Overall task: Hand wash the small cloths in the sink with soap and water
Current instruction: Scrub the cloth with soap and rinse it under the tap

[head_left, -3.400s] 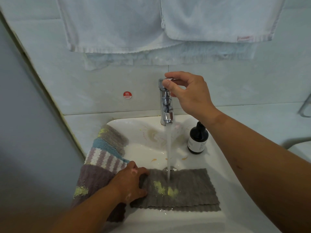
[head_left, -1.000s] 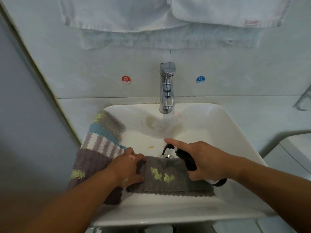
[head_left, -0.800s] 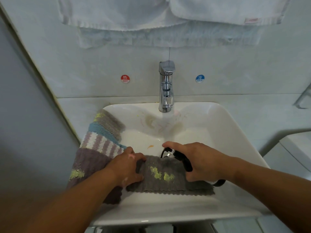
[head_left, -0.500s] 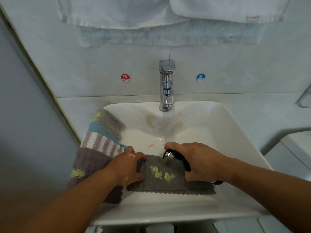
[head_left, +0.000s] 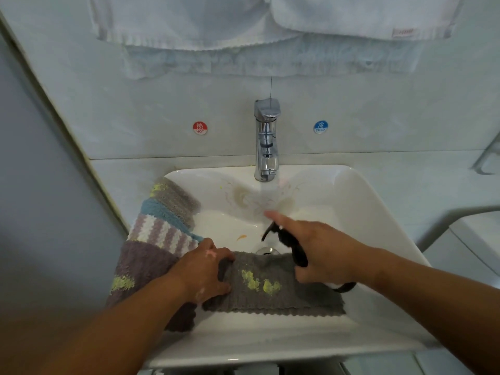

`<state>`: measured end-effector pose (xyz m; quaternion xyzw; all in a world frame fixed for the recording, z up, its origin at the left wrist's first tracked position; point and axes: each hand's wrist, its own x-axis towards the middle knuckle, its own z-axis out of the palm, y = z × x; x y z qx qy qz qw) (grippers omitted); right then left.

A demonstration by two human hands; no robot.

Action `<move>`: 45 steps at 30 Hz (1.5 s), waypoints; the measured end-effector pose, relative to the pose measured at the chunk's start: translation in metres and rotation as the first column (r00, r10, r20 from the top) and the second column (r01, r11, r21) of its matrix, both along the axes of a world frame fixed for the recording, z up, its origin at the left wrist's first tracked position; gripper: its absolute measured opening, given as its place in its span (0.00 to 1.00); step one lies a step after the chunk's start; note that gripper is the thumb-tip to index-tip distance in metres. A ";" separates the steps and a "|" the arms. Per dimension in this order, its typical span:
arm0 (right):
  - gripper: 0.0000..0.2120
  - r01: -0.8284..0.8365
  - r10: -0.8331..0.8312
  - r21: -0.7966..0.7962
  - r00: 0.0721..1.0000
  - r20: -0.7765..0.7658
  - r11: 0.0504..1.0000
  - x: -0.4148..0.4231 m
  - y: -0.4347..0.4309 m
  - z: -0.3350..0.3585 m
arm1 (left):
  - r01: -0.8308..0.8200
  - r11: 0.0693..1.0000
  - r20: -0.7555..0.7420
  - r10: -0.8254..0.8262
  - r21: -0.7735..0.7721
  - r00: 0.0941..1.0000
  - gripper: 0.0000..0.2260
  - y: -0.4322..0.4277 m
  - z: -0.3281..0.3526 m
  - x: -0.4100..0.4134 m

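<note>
A grey ribbed cloth (head_left: 273,296) with yellow-green stains lies across the front of the white sink (head_left: 373,220). My left hand (head_left: 205,272) grips its left end. My right hand (head_left: 322,253) holds a black soap pump bottle (head_left: 295,250) tilted over the cloth's right part, nozzle pointing left, forefinger stretched out over the pump head. A striped grey, blue, white and purple cloth (head_left: 154,239) hangs over the sink's left rim. The chrome tap (head_left: 266,142) stands at the back, and no water runs from it.
White towels (head_left: 243,28) hang on the wall above the tap. Red hot (head_left: 200,128) and blue cold (head_left: 321,127) stickers flank it. The drain (head_left: 266,250) shows just behind the grey cloth. A grey wall closes in on the left.
The tap has been turned off and my right hand has brought the soap bottle from the sink's back ledge down over the grey cloth. In the last half second its forefinger lifted off the pump.
</note>
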<state>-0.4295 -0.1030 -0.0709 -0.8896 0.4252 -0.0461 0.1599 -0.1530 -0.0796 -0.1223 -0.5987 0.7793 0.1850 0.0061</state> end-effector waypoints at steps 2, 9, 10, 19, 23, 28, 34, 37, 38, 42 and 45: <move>0.58 0.126 -0.126 0.012 0.977 0.172 0.992 -0.009 -0.017 0.006 | 0.007 1.000 -0.001 -0.007 -0.008 1.000 0.31 0.000 -0.001 0.001; 0.46 0.514 -0.421 0.052 0.635 0.647 0.856 -0.022 -0.072 -0.003 | 0.012 1.000 -0.012 -0.012 -0.022 1.000 0.31 0.000 -0.004 0.002; 0.42 0.540 -0.436 0.064 0.598 0.672 0.839 -0.021 -0.077 -0.006 | 0.016 1.000 -0.013 -0.016 -0.024 1.000 0.31 0.000 -0.005 0.003; 0.33 0.638 -0.556 0.126 0.536 0.635 0.760 -0.029 -0.088 -0.025 | 0.018 1.000 -0.022 -0.018 -0.014 1.000 0.30 -0.003 -0.006 0.004; 0.34 0.635 -0.596 0.157 0.570 0.566 0.756 -0.036 -0.079 -0.029 | 0.004 1.000 -0.020 -0.005 -0.019 1.000 0.32 -0.003 -0.008 0.004; 0.36 0.625 -0.646 0.233 0.589 0.486 0.745 -0.041 -0.063 -0.025 | -0.005 0.999 -0.011 0.005 -0.036 1.000 0.32 -0.001 -0.006 0.003; 0.50 0.745 -0.780 0.234 0.573 0.252 0.624 -0.043 -0.008 -0.017 | -0.029 0.997 -0.019 0.028 -0.067 0.999 0.30 0.002 -0.002 0.000; 0.41 0.600 -0.617 0.158 0.781 0.095 0.784 -0.034 0.023 -0.013 | -0.027 0.995 -0.029 0.024 -0.097 0.999 0.29 0.001 0.000 -0.003; 0.38 0.505 -0.518 0.169 0.855 0.037 0.846 -0.029 0.027 -0.013 | -0.018 0.994 -0.025 0.015 -0.107 1.000 0.29 0.002 0.000 -0.004; 0.36 0.188 -0.152 0.222 0.974 -0.170 0.957 -0.014 0.020 -0.024 | 0.003 0.994 0.030 0.001 -0.111 1.000 0.31 0.006 -0.001 -0.006; 0.36 0.148 -0.104 0.227 0.975 -0.194 0.963 -0.008 0.016 -0.036 | 0.004 0.995 0.060 0.002 -0.103 0.998 0.32 0.006 -0.002 -0.006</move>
